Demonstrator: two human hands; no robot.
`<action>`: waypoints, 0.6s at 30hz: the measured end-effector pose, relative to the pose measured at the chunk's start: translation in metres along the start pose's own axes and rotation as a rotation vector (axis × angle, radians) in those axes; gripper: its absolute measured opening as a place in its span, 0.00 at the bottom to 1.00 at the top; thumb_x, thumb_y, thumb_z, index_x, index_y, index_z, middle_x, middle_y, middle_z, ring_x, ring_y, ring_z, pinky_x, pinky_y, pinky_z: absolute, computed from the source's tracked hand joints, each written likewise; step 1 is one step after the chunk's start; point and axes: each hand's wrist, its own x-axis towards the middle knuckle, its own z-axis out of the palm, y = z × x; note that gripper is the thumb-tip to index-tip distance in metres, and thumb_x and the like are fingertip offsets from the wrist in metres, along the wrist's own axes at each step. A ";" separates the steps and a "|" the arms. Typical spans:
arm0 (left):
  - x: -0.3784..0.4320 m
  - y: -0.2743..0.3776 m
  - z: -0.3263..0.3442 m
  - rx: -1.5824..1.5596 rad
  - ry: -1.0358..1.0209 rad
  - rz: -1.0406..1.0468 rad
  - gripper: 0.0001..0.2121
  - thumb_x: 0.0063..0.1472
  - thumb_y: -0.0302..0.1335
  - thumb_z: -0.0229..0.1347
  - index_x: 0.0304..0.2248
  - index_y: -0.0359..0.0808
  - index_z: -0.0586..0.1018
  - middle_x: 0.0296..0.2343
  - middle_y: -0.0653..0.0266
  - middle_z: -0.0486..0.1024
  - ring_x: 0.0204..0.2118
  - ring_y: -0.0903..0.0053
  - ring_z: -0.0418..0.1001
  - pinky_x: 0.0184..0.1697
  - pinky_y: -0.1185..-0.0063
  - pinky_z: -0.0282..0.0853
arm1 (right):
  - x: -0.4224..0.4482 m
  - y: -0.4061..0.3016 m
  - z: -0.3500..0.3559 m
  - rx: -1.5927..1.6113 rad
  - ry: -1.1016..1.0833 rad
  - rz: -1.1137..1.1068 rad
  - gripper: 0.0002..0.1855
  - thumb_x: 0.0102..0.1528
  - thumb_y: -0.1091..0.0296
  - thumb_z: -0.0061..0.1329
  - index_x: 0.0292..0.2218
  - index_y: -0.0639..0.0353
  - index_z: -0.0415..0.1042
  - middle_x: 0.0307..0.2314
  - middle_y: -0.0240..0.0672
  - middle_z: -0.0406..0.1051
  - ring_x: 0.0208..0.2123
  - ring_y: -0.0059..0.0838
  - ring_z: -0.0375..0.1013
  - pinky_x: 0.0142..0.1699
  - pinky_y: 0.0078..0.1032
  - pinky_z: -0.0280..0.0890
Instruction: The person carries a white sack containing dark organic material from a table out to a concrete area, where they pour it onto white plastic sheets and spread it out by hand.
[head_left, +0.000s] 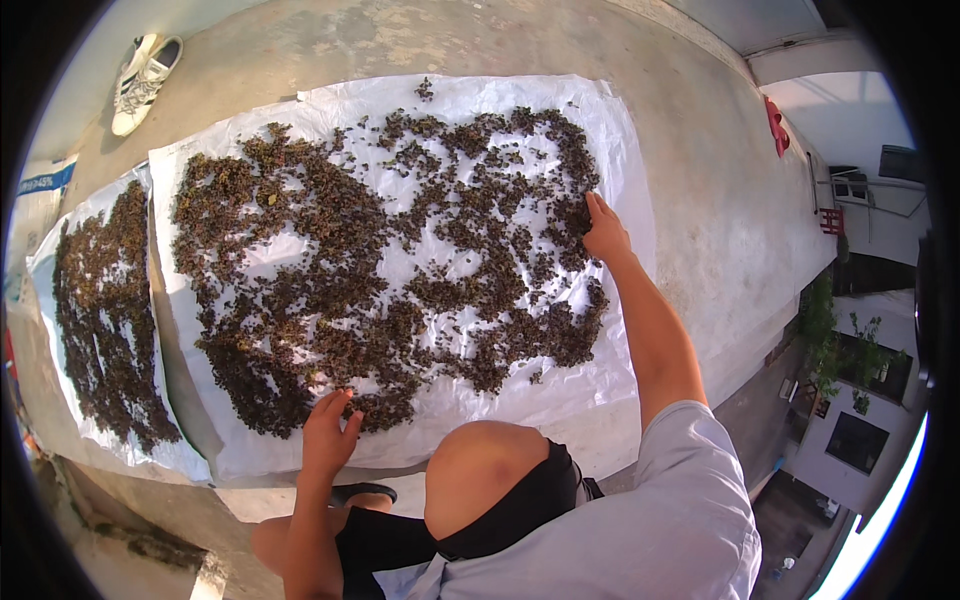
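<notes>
Dark brown and greenish dried berry-like clusters (330, 300) lie spread over a white plastic sheet (510, 409) on the ground before me. My left hand (330, 435) is at the near edge of the clusters, fingers apart, with its fingertips touching or just above them. Out at the right edge of the spread, my right hand (604, 229) is against the clusters with its fingers stretched forward; its fingertips are partly hidden among them. Neither hand visibly grips anything. A few clusters (424, 88) lie apart near the far edge of the sheet.
To the left, a second white sheet (71, 375) holds more clusters, with a narrow gap between the sheets. White sneakers with dark stripes (142, 90) stand on the concrete floor (697, 187) at the far left. My bent knee (487, 480) is close to the near edge.
</notes>
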 end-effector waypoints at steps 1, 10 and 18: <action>-0.002 -0.001 0.000 0.010 0.001 0.011 0.19 0.59 0.29 0.62 0.50 0.33 0.79 0.50 0.46 0.76 0.52 0.51 0.74 0.55 0.65 0.71 | -0.015 0.004 0.008 -0.051 -0.017 0.078 0.50 0.49 0.77 0.50 0.69 0.35 0.52 0.69 0.43 0.46 0.68 0.52 0.53 0.66 0.42 0.62; 0.022 0.026 0.025 -0.016 -0.121 0.085 0.18 0.60 0.28 0.61 0.49 0.32 0.79 0.48 0.48 0.77 0.50 0.51 0.76 0.52 0.66 0.72 | 0.038 -0.015 -0.026 -0.295 0.032 -0.136 0.51 0.50 0.82 0.47 0.70 0.32 0.51 0.72 0.34 0.40 0.71 0.44 0.46 0.69 0.37 0.57; 0.020 0.020 0.007 0.018 -0.081 0.012 0.18 0.60 0.27 0.61 0.49 0.32 0.79 0.47 0.47 0.78 0.48 0.51 0.77 0.50 0.67 0.73 | -0.044 0.025 0.014 -0.240 -0.018 -0.324 0.49 0.50 0.79 0.49 0.70 0.38 0.52 0.71 0.37 0.43 0.70 0.48 0.49 0.72 0.37 0.50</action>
